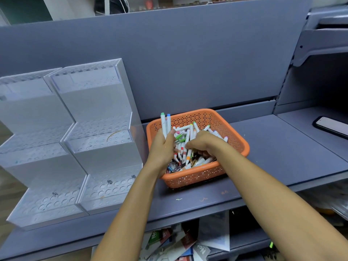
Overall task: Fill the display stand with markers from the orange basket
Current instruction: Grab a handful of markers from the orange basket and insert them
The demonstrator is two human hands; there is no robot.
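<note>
Forearms (131,213) extend from the front edge of the shelf (273,147), meeting over the orange basket (239,146), which sits mid-shelf close to the back panel (188,63). Left hand (162,147): the grip is closed round two markers (165,125), one green-capped and one blue-capped. They are held upright with the caps clear above the basket's left rim, presumably so that they collect as a bundle, all pointing one way, ready for the holes. Right hand (202,143): palm down over the heap of markers (185,136), fingers curled into it. Whether this grip has closed on a marker cannot be told, since the fingertips are buried among the barrels. Display stand (98,110): a clear, three-stepped piece at the left end of the shelf, just beside the basket, with its perforated tiers stepping down toward the front edge (a like unit (28,113) stands against its left side). No marker shows in any hole, so filling is judged not yet begun and the step in hand is gathering. Setting basket and stand side by side keeps each transfer short. A phone (331,127) lies on the adjoining section at the right, well apart.
</note>
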